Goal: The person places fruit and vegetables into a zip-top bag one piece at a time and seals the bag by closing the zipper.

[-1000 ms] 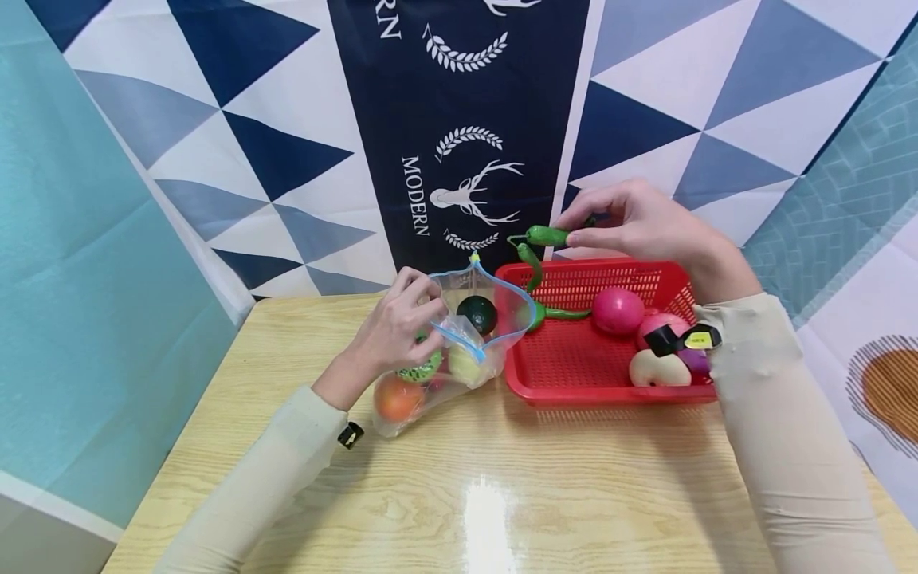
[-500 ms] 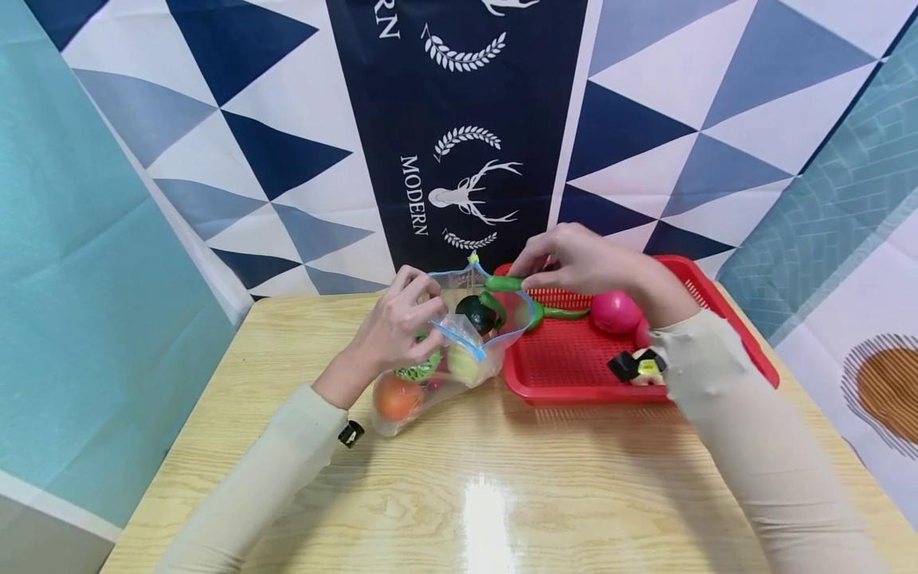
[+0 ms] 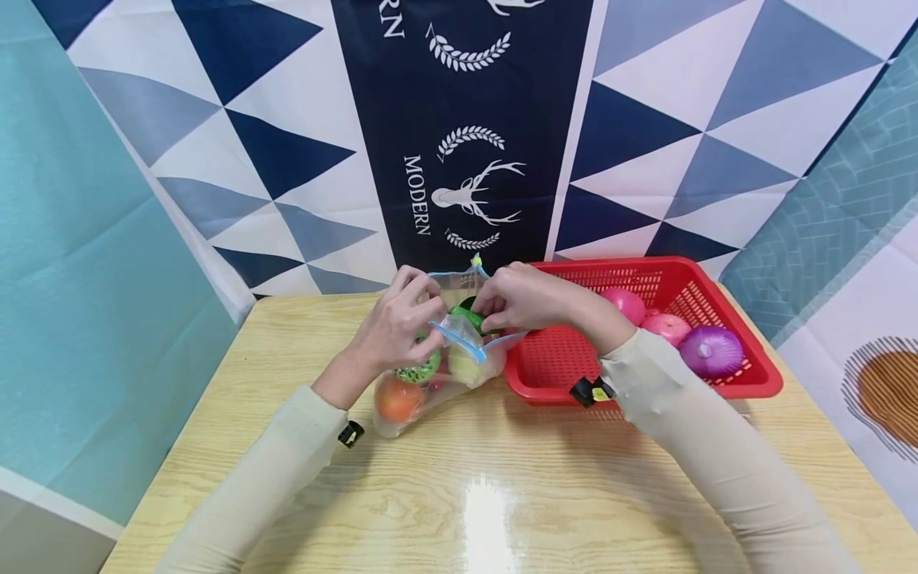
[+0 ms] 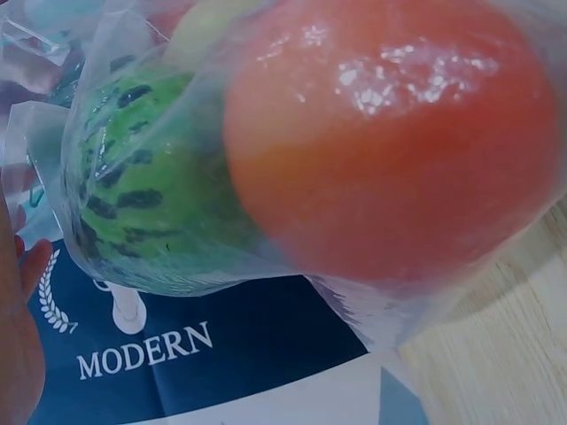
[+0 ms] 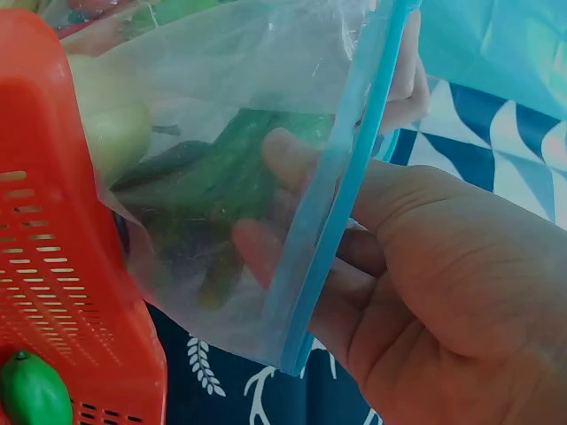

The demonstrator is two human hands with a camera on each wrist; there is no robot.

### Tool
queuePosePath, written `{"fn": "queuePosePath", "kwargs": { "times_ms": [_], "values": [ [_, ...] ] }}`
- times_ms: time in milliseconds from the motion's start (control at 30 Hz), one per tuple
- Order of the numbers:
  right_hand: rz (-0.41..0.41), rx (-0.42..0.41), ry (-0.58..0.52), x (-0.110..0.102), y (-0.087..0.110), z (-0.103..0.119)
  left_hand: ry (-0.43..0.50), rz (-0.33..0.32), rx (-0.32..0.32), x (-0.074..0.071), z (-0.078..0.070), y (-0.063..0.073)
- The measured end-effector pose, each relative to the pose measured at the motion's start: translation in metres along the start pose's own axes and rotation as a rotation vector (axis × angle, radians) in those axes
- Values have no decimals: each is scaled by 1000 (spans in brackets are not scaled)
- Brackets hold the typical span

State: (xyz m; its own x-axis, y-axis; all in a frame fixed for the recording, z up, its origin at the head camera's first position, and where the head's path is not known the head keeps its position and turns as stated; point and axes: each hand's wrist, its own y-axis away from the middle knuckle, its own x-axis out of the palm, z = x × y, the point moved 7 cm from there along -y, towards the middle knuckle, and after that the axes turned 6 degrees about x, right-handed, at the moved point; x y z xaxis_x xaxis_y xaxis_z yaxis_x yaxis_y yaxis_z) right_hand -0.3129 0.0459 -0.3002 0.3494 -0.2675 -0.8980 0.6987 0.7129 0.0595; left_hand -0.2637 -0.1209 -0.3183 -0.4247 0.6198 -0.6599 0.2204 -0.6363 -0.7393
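Observation:
My left hand (image 3: 398, 323) grips the blue-zip rim of a clear plastic bag (image 3: 495, 363). Inside the bag are an orange-red round fruit (image 4: 390, 133), a dark-streaked green one (image 4: 146, 186) and a pale yellowish-green one (image 5: 115, 124). My right hand (image 3: 527, 296) reaches through the bag's mouth, fingers curled at a bunch of green chili peppers (image 3: 468, 317). In the right wrist view the thumb and fingertips are inside the bag, on either side of the green peppers (image 5: 235, 173). The dark green fruit in the bag is mostly hidden behind them.
Right of the bag stands a red perforated basket (image 3: 645, 391). It holds pink fruits (image 3: 667, 327), a purple onion (image 3: 712, 351) and a smooth green piece (image 5: 35, 390). A wooden table (image 3: 402, 494) lies under everything, with a patterned cloth (image 3: 287, 104) behind.
My right hand has moved left and down from above the basket, carrying the chili peppers into the bag's mouth. My left hand stays on the rim.

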Motion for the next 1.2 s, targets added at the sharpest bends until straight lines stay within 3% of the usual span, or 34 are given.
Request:
{"fn": "queuePosePath", "kwargs": {
  "times_ms": [167,333,433,533,933,1200],
  "values": [
    [-20,-24,-51,-9,5,-7,-3,-4,2,1,0,0],
    [-87,-59,-192,-35,14,-30,1,-7,2,2,0,0],
    [-138,-31,-260,-49,19,-47,-1,-4,0,3,0,1],
    [-162,48,-296,-54,22,-65,0,0,-5,3,0,1],
    [-140,256,-123,-26,13,-137,6,17,-20,3,0,3],
    [-81,347,-89,-9,11,-164,6,8,-10,1,-1,3]
  ]
}}
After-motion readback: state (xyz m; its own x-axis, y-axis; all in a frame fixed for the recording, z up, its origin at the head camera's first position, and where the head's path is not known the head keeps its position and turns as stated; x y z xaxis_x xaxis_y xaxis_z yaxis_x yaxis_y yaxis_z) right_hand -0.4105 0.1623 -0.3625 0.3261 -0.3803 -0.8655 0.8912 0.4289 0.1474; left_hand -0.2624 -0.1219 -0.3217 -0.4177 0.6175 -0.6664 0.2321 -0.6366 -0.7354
